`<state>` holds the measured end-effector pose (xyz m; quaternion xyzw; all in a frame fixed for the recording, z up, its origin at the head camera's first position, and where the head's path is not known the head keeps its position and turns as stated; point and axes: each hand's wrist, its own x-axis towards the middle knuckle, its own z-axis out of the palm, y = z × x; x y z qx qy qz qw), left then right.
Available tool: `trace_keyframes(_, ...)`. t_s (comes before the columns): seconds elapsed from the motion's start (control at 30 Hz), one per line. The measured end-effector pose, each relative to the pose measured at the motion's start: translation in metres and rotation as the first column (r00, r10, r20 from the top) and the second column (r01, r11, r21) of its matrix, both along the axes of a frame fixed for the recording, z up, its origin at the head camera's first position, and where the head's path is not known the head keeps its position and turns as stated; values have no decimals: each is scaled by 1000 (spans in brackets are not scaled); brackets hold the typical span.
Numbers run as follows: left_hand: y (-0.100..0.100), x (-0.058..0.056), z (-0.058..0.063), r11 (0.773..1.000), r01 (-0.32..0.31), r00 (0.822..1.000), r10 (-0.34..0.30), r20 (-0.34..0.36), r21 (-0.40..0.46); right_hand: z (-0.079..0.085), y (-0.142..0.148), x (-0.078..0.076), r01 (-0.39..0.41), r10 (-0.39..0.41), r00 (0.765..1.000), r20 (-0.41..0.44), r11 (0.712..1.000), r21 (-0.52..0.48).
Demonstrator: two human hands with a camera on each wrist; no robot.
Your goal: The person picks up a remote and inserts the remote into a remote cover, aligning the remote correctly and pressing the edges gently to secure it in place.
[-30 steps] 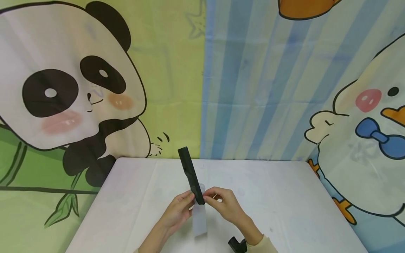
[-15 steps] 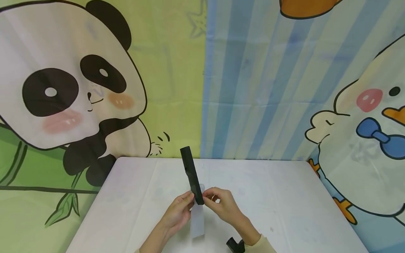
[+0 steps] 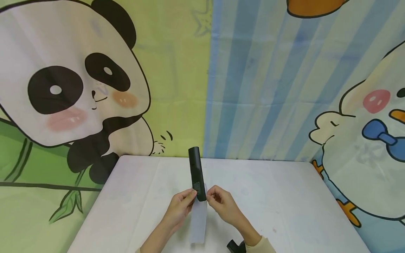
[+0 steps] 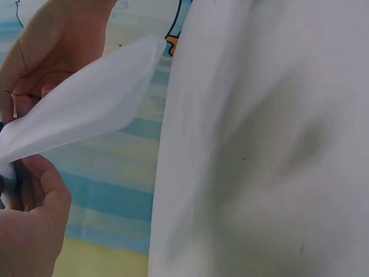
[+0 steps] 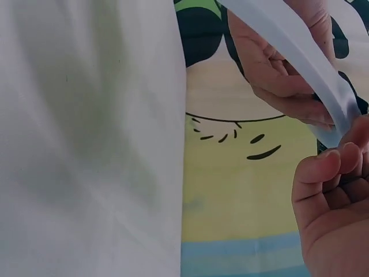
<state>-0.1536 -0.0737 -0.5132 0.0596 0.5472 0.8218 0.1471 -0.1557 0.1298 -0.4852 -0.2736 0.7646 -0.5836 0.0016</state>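
Note:
My left hand (image 3: 179, 208) grips the lower end of a long black stick-like object (image 3: 196, 168), which stands nearly upright over the table, with small print near its lower end. A translucent white strip (image 3: 198, 223) hangs behind and below it. In the left wrist view the strip (image 4: 92, 104) sticks out flat and slightly bent. With thumb and forefinger my right hand (image 3: 225, 205) pinches at the strip's edge, beside the black object's lower end. The right wrist view has its curled fingertips at the strip (image 5: 311, 55); the exact contact is partly hidden.
Partly under the right sleeve (image 3: 261, 245), another black piece (image 3: 235, 247) with an angled end lies at the table's near edge. The white table (image 3: 269, 196) ends at a cloth backdrop (image 3: 177, 88) printed with a panda and a white bird.
The black object has turned more upright, so its printed face shows now. More of the white strip hangs below the hands. The whole view has shifted slightly; both hands keep their places.

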Motion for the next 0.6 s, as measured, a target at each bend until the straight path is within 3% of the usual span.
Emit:
trace_keyframes(0.13,4,-1,1,997,-59,998,57,-34,-59,-8,4,-4,-18,21,998,54,998,-52)
trace_keyframes(0.33,4,-1,3,983,-104,983,78,-169,-153,-8,5,-5,-49,62,993,96,989,-137)
trace_keyframes(0.5,2,0,3,939,-164,964,86,-253,-304,-9,4,-4,-38,55,992,110,989,-146)
trace_keyframes(0.6,1,2,6,924,-179,957,84,-277,-338,-8,4,-3,-15,26,995,99,994,-112)
